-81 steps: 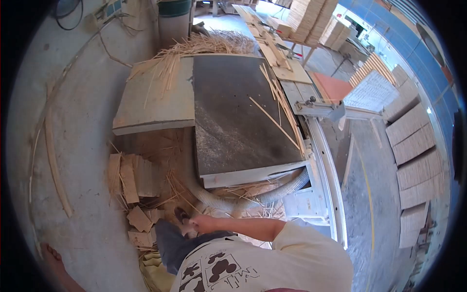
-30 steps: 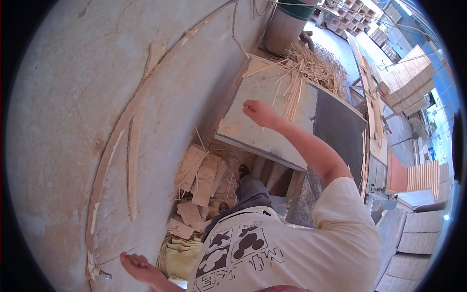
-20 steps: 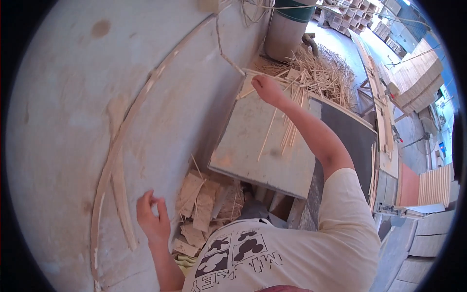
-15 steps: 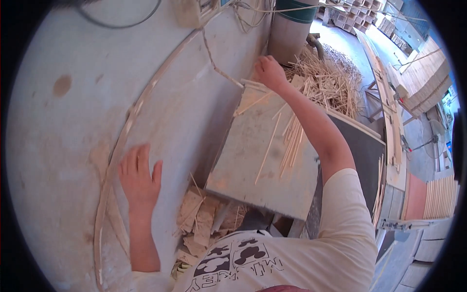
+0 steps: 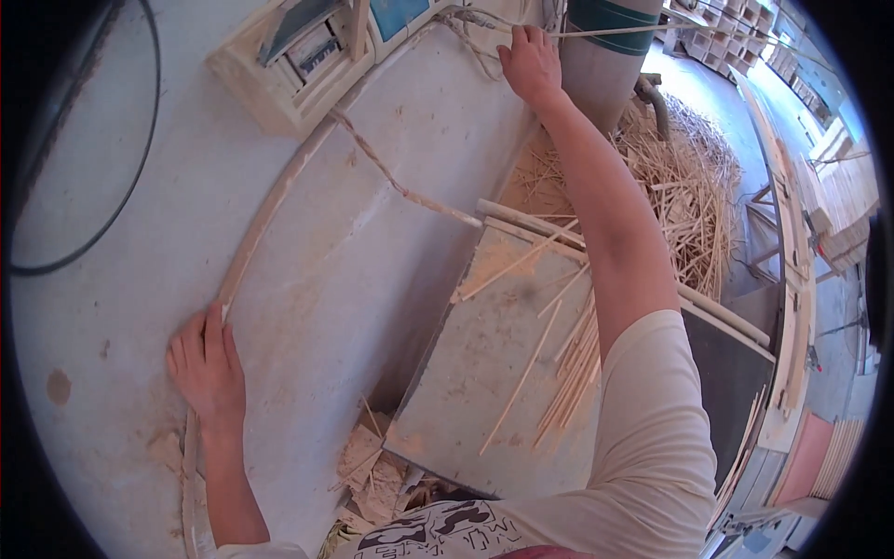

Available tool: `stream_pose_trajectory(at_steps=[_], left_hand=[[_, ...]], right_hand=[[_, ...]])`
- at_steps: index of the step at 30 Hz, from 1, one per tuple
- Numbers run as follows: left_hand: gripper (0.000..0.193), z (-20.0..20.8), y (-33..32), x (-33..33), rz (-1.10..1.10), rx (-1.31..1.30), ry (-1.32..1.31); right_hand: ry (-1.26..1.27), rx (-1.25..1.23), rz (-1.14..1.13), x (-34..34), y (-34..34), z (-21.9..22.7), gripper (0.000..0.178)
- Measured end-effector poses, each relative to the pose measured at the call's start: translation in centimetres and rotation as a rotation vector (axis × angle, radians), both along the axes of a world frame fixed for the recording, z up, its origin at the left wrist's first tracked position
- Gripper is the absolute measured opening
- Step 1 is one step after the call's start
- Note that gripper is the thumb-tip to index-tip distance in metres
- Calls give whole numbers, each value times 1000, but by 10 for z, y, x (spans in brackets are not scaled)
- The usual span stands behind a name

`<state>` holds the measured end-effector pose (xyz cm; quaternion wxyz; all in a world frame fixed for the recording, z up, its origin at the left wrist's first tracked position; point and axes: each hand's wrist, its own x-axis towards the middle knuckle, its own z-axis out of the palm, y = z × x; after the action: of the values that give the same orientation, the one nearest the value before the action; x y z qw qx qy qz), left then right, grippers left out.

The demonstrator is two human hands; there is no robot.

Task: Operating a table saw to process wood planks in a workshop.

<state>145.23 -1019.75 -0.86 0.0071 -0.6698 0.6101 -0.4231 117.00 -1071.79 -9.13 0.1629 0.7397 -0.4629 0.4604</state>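
My left hand lies against a large grey panel, fingertips at the pale trim strip along its bend. Its fingers are stretched out and no object shows in them. At the top, my right hand reaches over the panel's far end, beside several cables and a grey cylinder with a green band. The thumb stands apart from the fingers and nothing is visible in the hand. Whether the fingertips touch the cables cannot be told. Thin wooden sticks lie on a grey board under my right arm.
A pale control box sits at the panel's upper edge. A twisted cord runs down to the board. Beyond lies a heap of wood scraps. More wood pieces lie below, near my body. A long plank bench stands at the right.
The view has shifted, bringing the control box more into sight. My left hand has come onto the trim strip. My right hand has moved from near the board's far edge toward the cables.
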Motion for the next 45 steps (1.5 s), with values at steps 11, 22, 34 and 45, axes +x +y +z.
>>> stream_pose_trajectory(at_steps=[11,22,34,45], left_hand=[[28,-4,-7,5,-27,47,84],[30,-11,5,16,53,116,127],[29,-6,-4,11,13,103,204],[26,0,0,2,6,67,244]], right_hand=[[166,170,60,30,-107,-4,32],[199,70,55,32,-117,-9,33],[220,97,156,25,-117,-3,25],[113,386,67,11,-82,-4,31]])
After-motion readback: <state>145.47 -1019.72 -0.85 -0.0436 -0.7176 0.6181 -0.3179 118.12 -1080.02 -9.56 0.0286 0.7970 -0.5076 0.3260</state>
